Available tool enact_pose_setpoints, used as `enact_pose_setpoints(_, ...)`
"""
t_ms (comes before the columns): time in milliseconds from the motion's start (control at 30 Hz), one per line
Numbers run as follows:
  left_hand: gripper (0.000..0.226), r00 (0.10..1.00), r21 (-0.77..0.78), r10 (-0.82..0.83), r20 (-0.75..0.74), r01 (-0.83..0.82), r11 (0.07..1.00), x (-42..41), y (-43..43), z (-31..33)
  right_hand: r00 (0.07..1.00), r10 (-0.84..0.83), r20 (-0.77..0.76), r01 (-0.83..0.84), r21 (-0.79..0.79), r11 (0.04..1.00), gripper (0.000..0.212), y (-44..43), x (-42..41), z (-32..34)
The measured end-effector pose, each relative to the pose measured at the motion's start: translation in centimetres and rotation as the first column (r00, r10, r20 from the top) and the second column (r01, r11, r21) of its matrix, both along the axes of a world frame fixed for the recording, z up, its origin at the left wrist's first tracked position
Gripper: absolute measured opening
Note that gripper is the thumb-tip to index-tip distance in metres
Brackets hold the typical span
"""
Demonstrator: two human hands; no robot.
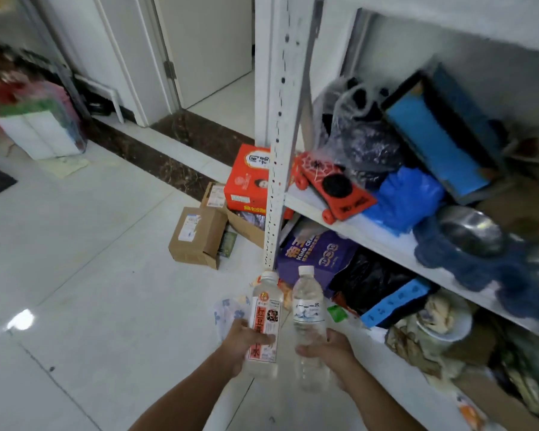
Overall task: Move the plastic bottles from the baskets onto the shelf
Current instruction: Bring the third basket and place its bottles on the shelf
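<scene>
My left hand point(241, 342) grips a clear plastic bottle with a red and white label point(265, 318), held upright. My right hand point(330, 349) grips a second clear water bottle with a white and blue label point(308, 309), also upright. Both have white caps and hang side by side above the floor, in front of the white metal shelf point(371, 233). The shelf boards are crowded with things. No basket is in view.
The middle shelf board holds a red toy car point(333, 188), blue bags point(408, 197), a blue-black box point(442, 141) and a steel bowl point(470, 231). Cardboard boxes point(196, 237) and an orange carton point(249, 181) sit on the tiled floor by the shelf post point(279, 150). A doorway lies behind.
</scene>
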State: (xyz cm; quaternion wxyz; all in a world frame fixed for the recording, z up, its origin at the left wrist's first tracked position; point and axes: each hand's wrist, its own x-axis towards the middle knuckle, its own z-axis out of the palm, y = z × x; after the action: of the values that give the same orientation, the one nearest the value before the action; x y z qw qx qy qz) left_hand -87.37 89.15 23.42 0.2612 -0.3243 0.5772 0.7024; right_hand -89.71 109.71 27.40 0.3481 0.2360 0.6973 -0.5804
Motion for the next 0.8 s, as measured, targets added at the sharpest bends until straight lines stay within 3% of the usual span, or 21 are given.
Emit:
enact_pose_setpoints(100, 0.051, 0.995, 0.040, -0.074, -0.074, 0.077, 0.996, 0.4, -0.1, 11.1, 0.995, -0.094, -0.039, 0.094, -0.002, 0.996, 0.048, -0.1, 1.3, 9.0)
enact_pose_setpoints(167, 0.046, 0.983, 0.031, -0.135, -0.124, 0.140, 0.990, 0.6, -0.1, 18.0, 0.986, -0.158, -0.056, 0.156, -0.040, 0.987, 0.085, 0.4, 2.3, 14.3)
enact_pose_setpoints(233, 0.035, 0.977, 0.028, -0.142, -0.162, 0.148, 0.989, 0.7, -0.2, 24.6, 0.979, -0.191, -0.070, 0.185, -0.080, 0.979, 0.100, 0.7, 3.1, 20.6)
enact_pose_setpoints(300, 0.040, 0.961, 0.003, -0.183, -0.205, 0.187, 0.982, 0.3, -0.2, 30.5, 0.976, -0.199, -0.084, 0.189, -0.122, 0.974, 0.071, 1.0, 3.9, 27.2)
enact_pose_setpoints(333, 0.053, 0.949, -0.018, -0.216, -0.231, 0.218, 0.976, -0.1, -0.1, 33.1, 0.970, -0.219, -0.104, 0.204, -0.138, 0.969, 0.052, 1.4, 4.3, 30.6)
enact_pose_setpoints(433, 0.077, 0.902, -0.030, -0.306, -0.305, 0.312, 0.950, -1.8, 1.0, 40.3, 0.945, -0.289, -0.152, 0.270, -0.136, 0.953, 0.042, 3.9, 4.2, 37.4)
enact_pose_setpoints(567, 0.062, 0.832, -0.091, -0.403, -0.381, 0.399, 0.912, -3.5, 4.0, 48.1, 0.875, -0.440, -0.202, 0.426, -0.110, 0.898, 0.027, 7.0, 4.7, 43.6)
enact_pose_setpoints(667, 0.052, 0.728, -0.200, -0.507, -0.462, 0.471, 0.859, -4.7, 7.7, 51.2, 0.824, -0.461, -0.329, 0.476, -0.037, 0.879, 0.030, 9.7, 5.3, 47.1)
enact_pose_setpoints(800, 0.061, 0.689, -0.217, -0.538, -0.485, 0.501, 0.838, -4.9, 13.8, 53.5, 0.728, -0.544, -0.417, 0.567, -0.080, 0.820, 0.049, 14.9, 6.9, 48.9)
